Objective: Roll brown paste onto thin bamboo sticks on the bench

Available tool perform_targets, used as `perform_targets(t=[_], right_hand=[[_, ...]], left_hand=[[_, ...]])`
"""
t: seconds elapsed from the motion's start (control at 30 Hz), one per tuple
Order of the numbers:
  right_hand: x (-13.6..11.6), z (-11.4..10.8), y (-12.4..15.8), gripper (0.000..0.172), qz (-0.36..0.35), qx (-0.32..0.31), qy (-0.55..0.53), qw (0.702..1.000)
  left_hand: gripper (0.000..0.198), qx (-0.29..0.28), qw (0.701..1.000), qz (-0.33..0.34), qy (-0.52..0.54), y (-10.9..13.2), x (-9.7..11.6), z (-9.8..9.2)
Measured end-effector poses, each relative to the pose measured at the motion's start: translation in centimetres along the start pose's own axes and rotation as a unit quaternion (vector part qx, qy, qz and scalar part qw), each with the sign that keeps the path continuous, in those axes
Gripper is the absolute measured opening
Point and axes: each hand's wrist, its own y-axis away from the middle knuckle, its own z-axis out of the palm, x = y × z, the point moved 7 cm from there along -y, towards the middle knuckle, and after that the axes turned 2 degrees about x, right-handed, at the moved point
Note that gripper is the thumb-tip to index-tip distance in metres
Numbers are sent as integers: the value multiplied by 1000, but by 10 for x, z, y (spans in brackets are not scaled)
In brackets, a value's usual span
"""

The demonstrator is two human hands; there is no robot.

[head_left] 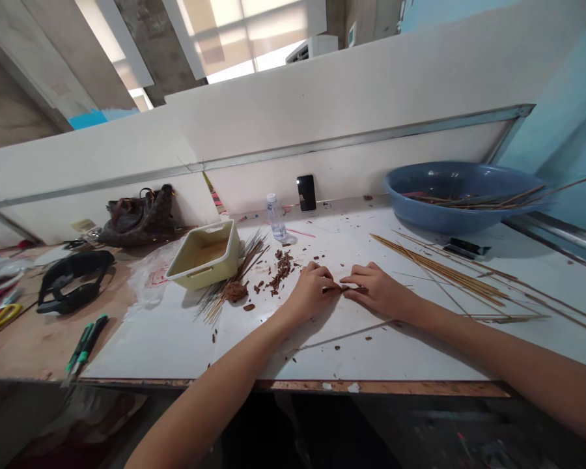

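Observation:
Near the middle of the white board point(166, 345), my left hand point(312, 290) and my right hand point(381, 292) face each other, fingertips almost meeting. Both are closed on a thin dark brown stick point(342, 289), pinched low over the surface; much of it is hidden by fingers. Left of my left hand lie brown crumbs and flakes point(282, 270) and a rounded brown lump point(235, 291). The lump rests beside a fan of thin dark sticks point(247, 260). To the right of my right hand, a bundle of tan sticks point(439, 267) lies spread out.
A pale yellow tub point(202, 280) of liquid stands left, a clear bottle point(275, 218) and upright phone point(306, 193) behind. A blue basin point(434, 212) with long sticks is at back right. Green-handled pliers point(88, 342), a black strap point(75, 286) and a bag point(144, 218) lie left.

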Motion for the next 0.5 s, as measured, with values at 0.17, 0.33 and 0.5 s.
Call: perform_targets(t=[0.17,0.33,0.5], right_hand=[[0,9,-5,33,6,-7,-10,1000],[-5,10,-6,38,-17,-9,16,1000],[-11,7,-4,33,-26,-12,37,999]], left_hand=[[9,-4,1000,-12,5,-1,-2,0],[5,16,1000,-16,5,3,-7,-5],[6,8,1000,0,13,6,-12,-6]])
